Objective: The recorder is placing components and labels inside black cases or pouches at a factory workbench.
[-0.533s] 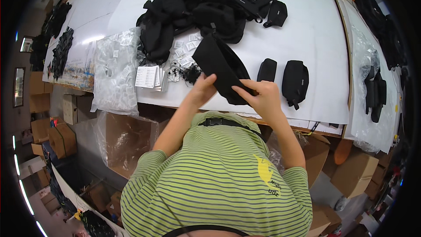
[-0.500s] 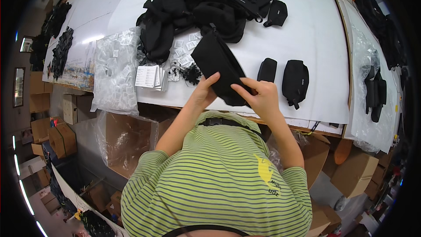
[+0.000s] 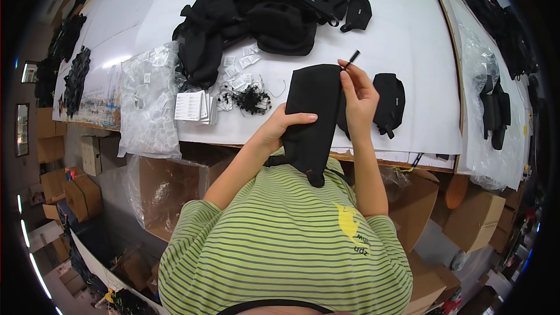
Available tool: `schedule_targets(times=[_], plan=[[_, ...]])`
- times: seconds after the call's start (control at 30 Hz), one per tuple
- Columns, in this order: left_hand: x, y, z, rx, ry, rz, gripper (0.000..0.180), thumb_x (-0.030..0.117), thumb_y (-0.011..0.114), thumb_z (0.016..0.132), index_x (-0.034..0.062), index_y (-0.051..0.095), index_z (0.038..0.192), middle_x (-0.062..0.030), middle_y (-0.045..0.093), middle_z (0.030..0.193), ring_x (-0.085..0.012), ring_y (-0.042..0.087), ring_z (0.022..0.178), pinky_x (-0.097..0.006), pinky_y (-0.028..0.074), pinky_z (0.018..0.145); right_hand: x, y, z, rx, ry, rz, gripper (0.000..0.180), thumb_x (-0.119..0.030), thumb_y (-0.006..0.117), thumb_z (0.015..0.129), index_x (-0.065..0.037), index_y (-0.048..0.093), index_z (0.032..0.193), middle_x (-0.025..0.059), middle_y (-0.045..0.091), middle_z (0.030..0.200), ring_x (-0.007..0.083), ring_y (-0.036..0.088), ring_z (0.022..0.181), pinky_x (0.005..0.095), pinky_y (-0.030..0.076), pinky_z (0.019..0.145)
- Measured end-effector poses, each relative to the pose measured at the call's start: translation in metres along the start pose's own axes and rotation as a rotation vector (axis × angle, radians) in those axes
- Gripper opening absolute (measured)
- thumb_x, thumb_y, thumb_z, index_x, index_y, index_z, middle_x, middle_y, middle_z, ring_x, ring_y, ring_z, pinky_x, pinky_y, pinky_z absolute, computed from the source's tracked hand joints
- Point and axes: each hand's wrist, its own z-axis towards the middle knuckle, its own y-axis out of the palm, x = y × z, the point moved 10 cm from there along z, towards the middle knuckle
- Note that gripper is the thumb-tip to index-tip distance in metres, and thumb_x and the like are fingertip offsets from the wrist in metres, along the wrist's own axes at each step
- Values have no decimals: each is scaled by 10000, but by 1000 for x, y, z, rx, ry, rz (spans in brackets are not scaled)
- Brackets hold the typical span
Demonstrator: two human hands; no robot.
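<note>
A flat black fabric pouch (image 3: pixel 312 105) hangs over the table's near edge, its lower end in front of my shirt. My left hand (image 3: pixel 284 126) grips its left side, thumb lying across the front and fingers hidden behind. At its upper right corner, my right hand (image 3: pixel 358 89) pinches a thin black pull tab (image 3: pixel 353 57) that sticks up past the fingertips. One filled black pouch (image 3: pixel 389 104) lies just right of my right hand. Another beside it is mostly hidden behind that hand.
A heap of black bags (image 3: pixel 251 14) covers the far middle of the white table (image 3: pixel 420 41). To the left are a clear bag of white tags (image 3: pixel 149 99), a stack of printed cards (image 3: pixel 195 107), loose white packets (image 3: pixel 239 70) and tangled black cords (image 3: pixel 252 100). Cardboard boxes (image 3: pixel 475 213) stand below.
The pouch has turned from slanting to nearly upright and come lower. My right hand has moved from its lower right edge up to the top corner, now pinching the pull tab.
</note>
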Motion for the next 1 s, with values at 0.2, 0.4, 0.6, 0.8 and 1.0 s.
schedule_targets(times=[0.2,0.4,0.6,0.8,1.0], plan=[[6,0,-2,83,4,-91,351,146,704,735,-17,587,1023,-88,644,912,-161,638,774,-275,526,702,-25,-4,-11,10,-234,-358,84,-28,691,764,-22,636,826,33,610,819,96,561,695,206,411,570],[23,-36,18,125,0,-400,177,149,656,781,11,639,890,-80,669,817,-178,652,718,-287,540,682,-26,32,-52,-326,-86,-287,86,-58,697,719,-29,644,780,33,579,776,138,504,681,243,391,599],[35,-52,20,152,97,-389,174,154,643,798,11,636,897,-78,671,839,-181,650,728,-290,540,691,-18,41,-64,-576,2,-287,144,-87,678,752,-14,611,857,60,569,869,159,520,799,255,400,733],[32,-48,9,265,165,-426,209,140,588,844,0,582,1000,-82,638,953,-180,619,871,-306,503,801,-58,52,-64,-522,-398,-818,540,-136,711,693,-177,515,1195,79,469,1221,260,448,1090,379,315,952],[7,-24,-8,97,-16,-430,271,299,583,886,74,562,1035,-47,574,1011,-186,539,986,-374,460,868,-42,56,-64,-594,-520,-839,485,-16,702,651,-153,620,1109,65,598,907,215,594,798,305,467,666]])
